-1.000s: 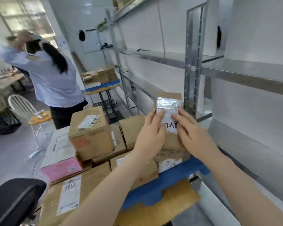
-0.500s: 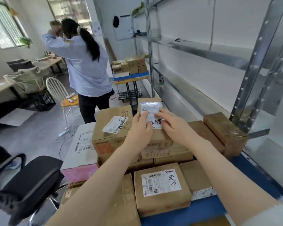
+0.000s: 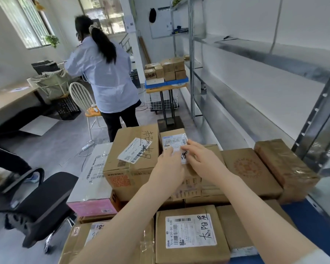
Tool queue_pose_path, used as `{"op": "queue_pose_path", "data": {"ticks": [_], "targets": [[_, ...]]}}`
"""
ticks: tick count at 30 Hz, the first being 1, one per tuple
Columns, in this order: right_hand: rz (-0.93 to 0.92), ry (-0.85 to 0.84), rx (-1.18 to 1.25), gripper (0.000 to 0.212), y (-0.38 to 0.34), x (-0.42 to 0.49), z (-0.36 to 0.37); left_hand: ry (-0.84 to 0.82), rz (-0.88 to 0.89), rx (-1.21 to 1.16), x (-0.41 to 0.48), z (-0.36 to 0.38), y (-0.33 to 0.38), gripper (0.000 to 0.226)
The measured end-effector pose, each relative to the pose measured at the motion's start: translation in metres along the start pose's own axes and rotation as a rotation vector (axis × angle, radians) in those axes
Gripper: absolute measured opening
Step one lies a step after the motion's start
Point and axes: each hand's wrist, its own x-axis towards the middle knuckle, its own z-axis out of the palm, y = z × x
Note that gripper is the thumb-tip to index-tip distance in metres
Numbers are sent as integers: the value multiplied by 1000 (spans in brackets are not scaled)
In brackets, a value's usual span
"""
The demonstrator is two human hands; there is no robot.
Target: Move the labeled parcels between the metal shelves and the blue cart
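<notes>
Where boxes [image 3: 246, 168] crowd the blue cart [image 3: 312, 225], small parcel [image 3: 172, 139]: left hand [image 3: 170, 168], right hand [image 3: 204, 161] grip its edges; metal shelves [image 3: 255, 52] right.

Taped cardboard parcels [image 3: 133, 161], glossy metal shelves [image 3: 265, 54]
</notes>
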Motion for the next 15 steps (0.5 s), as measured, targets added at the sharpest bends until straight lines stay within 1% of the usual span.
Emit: {"op": "queue_pose_path", "data": {"ticks": [4, 5, 7, 8, 11, 13, 15], "targets": [[20, 25, -29, 37, -3, 9, 10, 73, 60, -42, -10, -4, -4, 37], [29, 33, -33, 37, -5, 11, 13, 115, 69, -39, -10, -9, -8, 37], [44, 62, -35, 38, -8, 13, 18, 203, 82, 46, -8, -19, -20, 37], [50, 79, -34, 38, -9, 14, 21, 217, 53, 103, -5, -23, -28, 37], [51, 107, -42, 38, -12, 14, 26, 131, -46, 209, -6, -22, -52, 40], [53, 109, -18, 39, -13, 14, 28, 67, -51, 267, -11, -12, -62, 41], [55, 105, 7, 40, -12, 13, 29, 73, -41, 298, -15, -4, -66, 43]]}}
